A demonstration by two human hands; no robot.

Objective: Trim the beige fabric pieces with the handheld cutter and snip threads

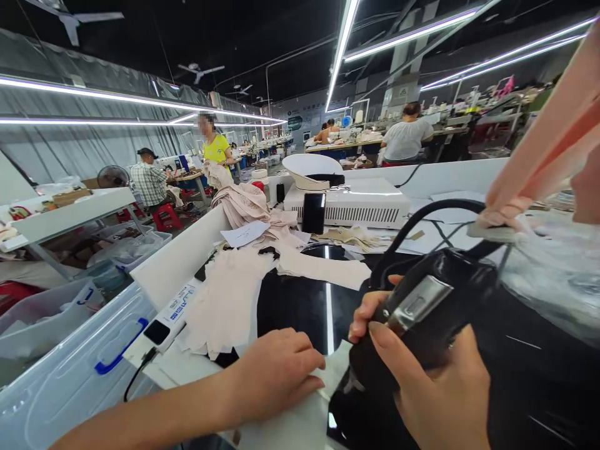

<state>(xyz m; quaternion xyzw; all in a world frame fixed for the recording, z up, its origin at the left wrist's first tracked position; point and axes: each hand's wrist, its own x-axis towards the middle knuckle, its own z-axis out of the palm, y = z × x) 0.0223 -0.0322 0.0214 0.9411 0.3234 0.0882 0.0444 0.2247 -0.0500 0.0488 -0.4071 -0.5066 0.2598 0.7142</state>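
My right hand (435,387) wraps around a black hand-held device (426,306) with a silver metal plate on its side and a thick black hose (422,212) looping from its top. The device's underside is hidden. Left of it, my left hand (285,372) has its fingers curled on a white fabric piece (335,375) at the near edge of the glossy black work surface (293,306). That fabric reaches the device. Beyond my left hand lies a stack of pale pink fabric pieces (229,294), with a cream strip (323,269) to its right.
A white machine (351,203) with a vented front stands behind, a phone (314,212) leaning against it. Pink cloth (548,125) hangs at the upper right above clear plastic bags (553,269). A white power strip (173,312) and a plastic bin (94,362) are at the left. Co-workers occupy the background.
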